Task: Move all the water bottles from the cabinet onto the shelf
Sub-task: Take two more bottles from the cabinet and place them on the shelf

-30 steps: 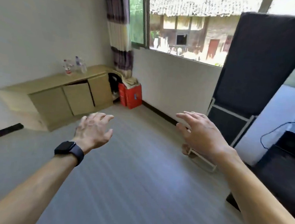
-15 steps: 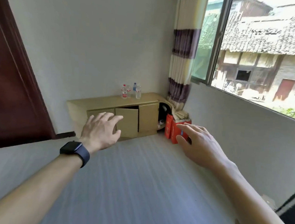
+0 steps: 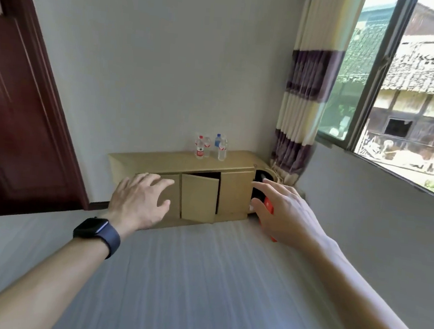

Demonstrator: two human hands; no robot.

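A low light-wood cabinet stands against the far wall, its middle door ajar. Several clear water bottles stand upright on its top, near the right end. My left hand, with a dark watch on the wrist, is stretched forward, fingers spread and empty. My right hand is also held out, open and empty. Both hands are well short of the cabinet, across bare floor. No shelf is in view.
A dark brown door fills the left side. A striped curtain hangs in the right corner beside a window. A red box shows partly behind my right hand, by the cabinet's right end. Grey floor lies ahead.
The view has swung left, away from a dark panel and desk, and now faces the cabinet, which looks closer and more centred. Both hands stay raised and open.
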